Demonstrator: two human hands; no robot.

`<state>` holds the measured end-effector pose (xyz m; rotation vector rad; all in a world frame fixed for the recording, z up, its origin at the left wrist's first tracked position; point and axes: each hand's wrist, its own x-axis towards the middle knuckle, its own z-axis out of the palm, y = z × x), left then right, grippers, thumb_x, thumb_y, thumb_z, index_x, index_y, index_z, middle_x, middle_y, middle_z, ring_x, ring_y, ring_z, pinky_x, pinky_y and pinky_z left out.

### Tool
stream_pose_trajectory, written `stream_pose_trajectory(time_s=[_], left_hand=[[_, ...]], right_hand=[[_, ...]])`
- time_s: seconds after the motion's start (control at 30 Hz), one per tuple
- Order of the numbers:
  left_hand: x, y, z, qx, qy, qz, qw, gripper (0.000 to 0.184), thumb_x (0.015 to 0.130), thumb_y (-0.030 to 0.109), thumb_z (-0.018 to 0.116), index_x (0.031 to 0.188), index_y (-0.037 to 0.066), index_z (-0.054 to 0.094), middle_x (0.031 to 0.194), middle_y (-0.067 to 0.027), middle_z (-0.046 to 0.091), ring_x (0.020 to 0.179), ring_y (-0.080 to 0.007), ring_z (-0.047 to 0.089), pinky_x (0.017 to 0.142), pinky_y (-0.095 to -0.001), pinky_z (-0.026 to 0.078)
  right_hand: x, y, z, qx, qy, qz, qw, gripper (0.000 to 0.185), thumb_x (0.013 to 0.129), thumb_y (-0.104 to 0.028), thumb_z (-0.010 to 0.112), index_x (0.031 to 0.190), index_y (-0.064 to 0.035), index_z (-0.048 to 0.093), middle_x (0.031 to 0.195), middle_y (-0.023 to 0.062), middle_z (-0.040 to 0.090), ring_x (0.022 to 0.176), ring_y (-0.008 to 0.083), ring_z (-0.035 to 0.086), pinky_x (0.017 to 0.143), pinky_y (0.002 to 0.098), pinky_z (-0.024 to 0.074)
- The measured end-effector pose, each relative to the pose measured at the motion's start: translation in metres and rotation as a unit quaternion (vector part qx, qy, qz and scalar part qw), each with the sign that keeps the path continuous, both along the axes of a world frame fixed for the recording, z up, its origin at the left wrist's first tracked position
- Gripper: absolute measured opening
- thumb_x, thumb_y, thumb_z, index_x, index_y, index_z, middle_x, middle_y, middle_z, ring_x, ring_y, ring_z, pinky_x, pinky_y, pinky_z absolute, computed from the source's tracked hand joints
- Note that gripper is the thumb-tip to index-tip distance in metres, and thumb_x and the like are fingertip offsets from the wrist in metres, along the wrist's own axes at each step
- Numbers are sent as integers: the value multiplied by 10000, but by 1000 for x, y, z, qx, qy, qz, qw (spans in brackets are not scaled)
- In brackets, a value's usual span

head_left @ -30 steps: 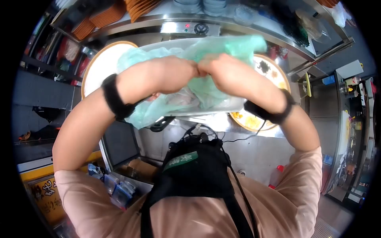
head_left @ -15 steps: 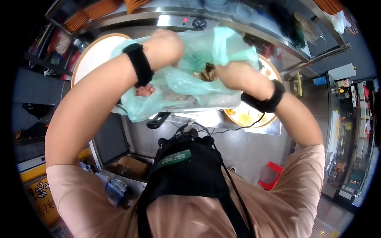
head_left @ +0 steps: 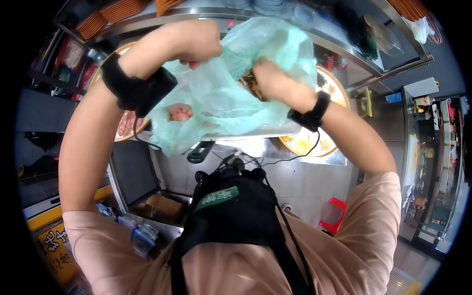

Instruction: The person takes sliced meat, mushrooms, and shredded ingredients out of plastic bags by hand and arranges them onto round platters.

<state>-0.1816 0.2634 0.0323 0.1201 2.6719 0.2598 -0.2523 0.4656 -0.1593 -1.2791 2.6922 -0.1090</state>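
A thin, translucent green plastic bag (head_left: 206, 91) is spread wide over a metal tray (head_left: 255, 133). At its upper left edge my left hand (head_left: 204, 42) is closed on the plastic, with fingertips showing underneath. My right hand (head_left: 269, 81) reaches into the bag's opening, its fingers curled down beside brown, strip-like food pieces (head_left: 251, 84). What those fingers hold, if anything, is hidden. A pinkish lump of food (head_left: 180, 112) shows at the lower left of the bag.
Round wooden-rimmed trays of food flank the bag: pink pieces (head_left: 129, 123) on the left, a food tray (head_left: 324, 142) on the right. A black handle (head_left: 200, 152) juts toward me. Above runs a metal shelf (head_left: 196, 17) with stacked dishes. A red stool (head_left: 335, 216) stands below.
My left hand has moved up and slightly left, drawing the bag's edge with it. My right hand has shifted left and up, to the brown pieces. The bag now spreads taller and wider.
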Motion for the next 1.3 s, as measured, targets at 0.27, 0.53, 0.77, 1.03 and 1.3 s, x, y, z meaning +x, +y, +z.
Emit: stream_pose_trajectory(time_s=[0.27,0.53,0.77,1.03,1.3], left_hand=[[18,-20,-7,150,-43,36,987,322,866,159,509,571,33,527,447,-77,539,314,-123,443,339,-292,361],[31,-26,-11,141,-57,41,987,313,872,170,507,594,27,514,451,-77,541,327,-126,463,349,-290,372],[40,-32,-13,129,-54,81,987,283,879,170,493,638,26,525,477,-78,559,355,-133,486,375,-295,393],[35,-43,-26,123,-23,83,989,340,817,138,443,567,-17,615,523,-127,609,421,-205,569,470,-350,472],[33,-66,-40,179,-65,125,974,367,921,261,518,733,-27,643,586,-114,641,438,-161,560,429,-301,435]], right_hand=[[22,-17,-6,-202,-64,-30,977,282,853,-226,631,1017,3,612,1122,213,538,1037,376,518,902,455,450],[28,-33,-34,-126,92,45,987,204,839,-182,604,998,-61,645,1133,190,517,1041,396,511,850,489,464],[47,-40,-29,-115,216,15,969,235,859,-182,564,1065,-108,650,1024,174,589,979,369,564,884,468,452],[22,-46,18,-60,-64,55,995,338,808,-144,585,1134,-93,662,956,167,645,927,341,613,845,416,482],[10,-17,86,-104,-97,6,990,475,672,-210,683,1107,-22,664,897,166,694,820,325,665,730,369,519]])
